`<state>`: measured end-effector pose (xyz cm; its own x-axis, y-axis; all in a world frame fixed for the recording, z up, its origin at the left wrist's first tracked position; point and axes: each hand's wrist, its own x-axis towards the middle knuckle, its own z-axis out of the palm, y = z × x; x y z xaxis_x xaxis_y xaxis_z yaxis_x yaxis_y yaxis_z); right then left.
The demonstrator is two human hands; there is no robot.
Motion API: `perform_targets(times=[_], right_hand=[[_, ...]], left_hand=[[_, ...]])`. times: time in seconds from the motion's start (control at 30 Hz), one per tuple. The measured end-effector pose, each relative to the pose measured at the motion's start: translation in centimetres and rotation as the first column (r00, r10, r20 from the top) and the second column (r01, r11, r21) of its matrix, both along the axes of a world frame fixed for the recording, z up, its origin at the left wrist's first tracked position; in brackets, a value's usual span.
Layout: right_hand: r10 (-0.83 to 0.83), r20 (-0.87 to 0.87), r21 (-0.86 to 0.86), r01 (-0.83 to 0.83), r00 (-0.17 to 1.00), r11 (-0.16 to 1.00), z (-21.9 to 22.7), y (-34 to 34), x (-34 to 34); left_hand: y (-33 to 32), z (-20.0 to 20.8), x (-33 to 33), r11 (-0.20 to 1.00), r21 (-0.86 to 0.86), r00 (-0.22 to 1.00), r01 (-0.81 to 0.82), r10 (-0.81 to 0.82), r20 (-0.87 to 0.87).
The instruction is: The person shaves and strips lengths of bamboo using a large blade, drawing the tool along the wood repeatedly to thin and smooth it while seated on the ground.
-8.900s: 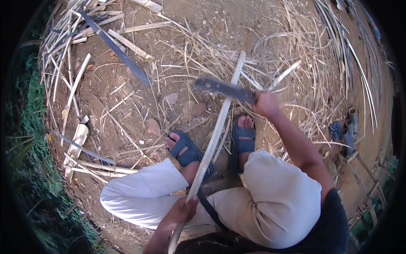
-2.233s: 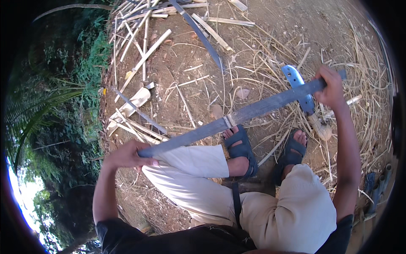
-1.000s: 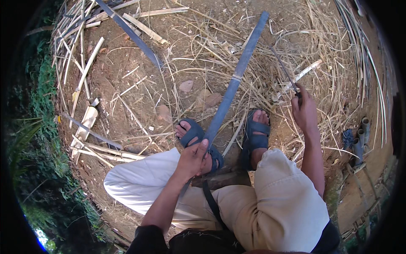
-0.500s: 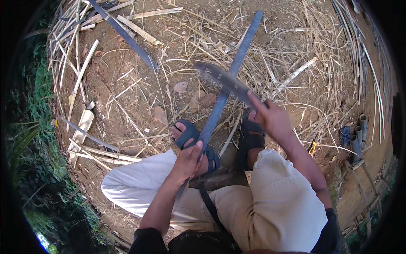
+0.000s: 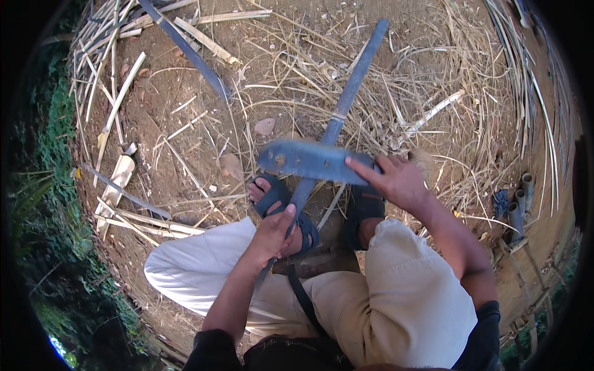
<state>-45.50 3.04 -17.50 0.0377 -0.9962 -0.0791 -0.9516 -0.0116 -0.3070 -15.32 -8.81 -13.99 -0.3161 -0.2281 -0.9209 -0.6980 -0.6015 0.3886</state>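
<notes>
My left hand is closed round the near end of a long, dark grey-blue bamboo strip, thumb on top. The strip slants away to the far right, with a pale node ring partway along it. My right hand grips a machete, its forefinger stretched along the blade; the handle is hidden in the fist. The broad, motion-blurred blade lies crosswise over the strip, just beyond my sandalled feet. Whether the edge touches the strip, I cannot tell.
Pale shavings litter the ground at the far right. Another dark strip and split bamboo pieces lie to the left. Long strips are bundled at the right edge, above short bamboo tubes. Green plants border the left.
The machete has come nearer to me along the bamboo strip, and its broad side now shows more. My right hand came down slightly with it; my left hand keeps its hold almost unmoved.
</notes>
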Motion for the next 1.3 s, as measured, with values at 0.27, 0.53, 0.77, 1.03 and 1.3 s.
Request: perform_targets(times=[0.27,0.53,0.77,1.03,1.3], right_hand=[[-0.343,0.003,0.213,0.334,0.939,0.918,-0.8,-0.6,-3.4],[0.175,0.007,0.051,-0.175,0.985,0.983,3.3,0.6,2.4],[-0.01,-0.031,0.174,0.015,0.999,0.985,3.9,-1.1,-0.1],[-0.287,-0.088,0.166,0.298,0.954,0.94,0.6,-1.1,-5.6],[0.071,-0.065,0.161,-0.06,0.995,0.985,3.3,-0.6,-1.3]], left_hand=[[0.5,1.0,-0.9,0.946,-0.285,0.988,0.154,-0.154,0.02],[2.7,2.9,-1.8,0.65,-0.665,0.924,0.368,-0.339,0.179],[2.8,4.9,-2.2,0.478,-0.666,0.817,0.573,-0.397,0.419],[3.2,7.1,0.1,0.451,-0.62,0.766,0.642,-0.414,0.492],[4.0,7.5,1.8,0.379,-0.64,0.743,0.668,-0.39,0.544]])
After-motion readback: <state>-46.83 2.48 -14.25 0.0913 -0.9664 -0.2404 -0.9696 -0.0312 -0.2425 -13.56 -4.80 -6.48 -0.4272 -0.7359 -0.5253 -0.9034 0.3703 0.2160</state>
